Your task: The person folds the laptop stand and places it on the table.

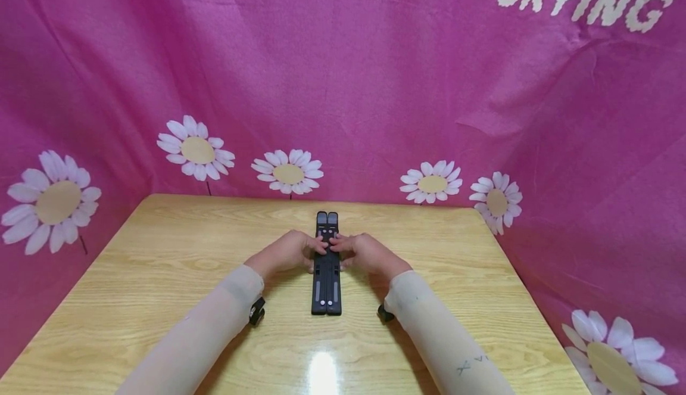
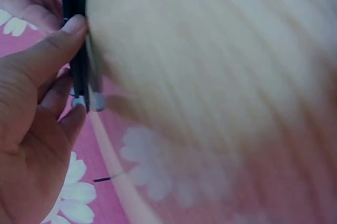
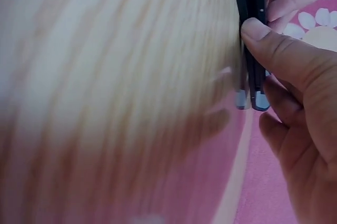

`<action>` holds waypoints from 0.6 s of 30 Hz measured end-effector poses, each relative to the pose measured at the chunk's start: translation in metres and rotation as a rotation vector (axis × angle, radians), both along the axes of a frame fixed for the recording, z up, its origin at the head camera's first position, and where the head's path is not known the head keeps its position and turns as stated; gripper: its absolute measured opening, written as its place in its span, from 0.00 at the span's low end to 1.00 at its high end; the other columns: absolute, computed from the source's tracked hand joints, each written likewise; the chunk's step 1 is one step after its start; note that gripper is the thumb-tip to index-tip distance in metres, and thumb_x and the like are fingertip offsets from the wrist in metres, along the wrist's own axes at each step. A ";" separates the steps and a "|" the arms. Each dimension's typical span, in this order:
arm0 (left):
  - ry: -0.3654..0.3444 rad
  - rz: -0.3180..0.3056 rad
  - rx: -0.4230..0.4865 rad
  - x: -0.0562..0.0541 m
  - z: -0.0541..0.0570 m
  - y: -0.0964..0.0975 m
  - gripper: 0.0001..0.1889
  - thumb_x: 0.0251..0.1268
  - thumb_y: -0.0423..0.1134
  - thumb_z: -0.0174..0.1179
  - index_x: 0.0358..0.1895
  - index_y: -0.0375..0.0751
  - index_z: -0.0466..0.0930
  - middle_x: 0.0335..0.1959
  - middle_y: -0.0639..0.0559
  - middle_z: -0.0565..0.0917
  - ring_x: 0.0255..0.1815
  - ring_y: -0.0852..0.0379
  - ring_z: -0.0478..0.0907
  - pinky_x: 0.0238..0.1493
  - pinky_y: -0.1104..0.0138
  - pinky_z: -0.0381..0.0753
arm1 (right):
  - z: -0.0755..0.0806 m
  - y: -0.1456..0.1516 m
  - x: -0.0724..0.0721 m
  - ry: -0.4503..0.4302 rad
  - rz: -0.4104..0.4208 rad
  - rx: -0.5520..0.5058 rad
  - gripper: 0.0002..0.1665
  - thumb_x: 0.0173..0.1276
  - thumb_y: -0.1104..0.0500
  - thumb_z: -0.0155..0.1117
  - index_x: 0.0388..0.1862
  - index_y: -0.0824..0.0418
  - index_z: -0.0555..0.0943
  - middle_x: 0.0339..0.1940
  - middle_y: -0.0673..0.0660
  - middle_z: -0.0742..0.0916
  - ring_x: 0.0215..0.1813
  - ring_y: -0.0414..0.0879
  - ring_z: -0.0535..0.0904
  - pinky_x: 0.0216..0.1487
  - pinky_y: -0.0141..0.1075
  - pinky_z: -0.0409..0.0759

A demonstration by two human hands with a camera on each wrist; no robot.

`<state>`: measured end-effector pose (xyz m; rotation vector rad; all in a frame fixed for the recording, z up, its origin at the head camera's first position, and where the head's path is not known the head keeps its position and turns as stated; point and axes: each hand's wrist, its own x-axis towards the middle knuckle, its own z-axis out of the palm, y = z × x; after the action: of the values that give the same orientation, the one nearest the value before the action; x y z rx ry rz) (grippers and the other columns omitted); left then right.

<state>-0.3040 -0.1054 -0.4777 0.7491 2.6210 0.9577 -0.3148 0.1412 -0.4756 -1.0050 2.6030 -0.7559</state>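
Note:
A black folded laptop stand lies lengthwise in the middle of the table, its two bars side by side and grey pads at its far ends. My left hand grips its left edge about halfway along, fingers over the top and thumb low against the side. From the opposite side my right hand grips it the same way, with the thumb pressed on the edge. Fingertips of both hands nearly meet over the stand's upper face. In both wrist views the stand appears edge-on, close to the tabletop.
The light wooden table reaches back to a magenta cloth printed with white daisies, which hangs behind it and along both sides. Dark straps sit at the wrists, under pale sleeves.

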 end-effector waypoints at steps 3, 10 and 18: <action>0.002 -0.023 -0.063 0.003 0.004 0.000 0.26 0.56 0.29 0.75 0.60 0.47 0.86 0.70 0.51 0.78 0.77 0.51 0.67 0.78 0.55 0.64 | 0.003 0.001 0.003 -0.003 0.021 0.038 0.30 0.69 0.61 0.71 0.70 0.55 0.78 0.77 0.46 0.73 0.81 0.46 0.61 0.78 0.44 0.64; 0.086 -0.062 -0.150 0.013 0.013 -0.001 0.25 0.62 0.25 0.67 0.63 0.41 0.83 0.71 0.51 0.77 0.74 0.50 0.71 0.75 0.55 0.69 | 0.007 0.003 0.010 0.072 0.052 0.125 0.29 0.77 0.56 0.63 0.75 0.51 0.74 0.80 0.46 0.69 0.82 0.48 0.59 0.82 0.48 0.56; 0.246 -0.013 -0.248 0.027 0.017 -0.001 0.17 0.74 0.36 0.61 0.62 0.42 0.84 0.67 0.48 0.81 0.71 0.49 0.75 0.73 0.54 0.72 | 0.005 0.012 0.020 0.385 0.078 0.185 0.27 0.76 0.55 0.64 0.73 0.54 0.77 0.77 0.53 0.74 0.78 0.50 0.68 0.79 0.46 0.65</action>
<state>-0.2766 -0.1063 -0.4611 0.8658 2.8678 0.5502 -0.2949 0.1531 -0.4706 -1.2921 2.8609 -0.3169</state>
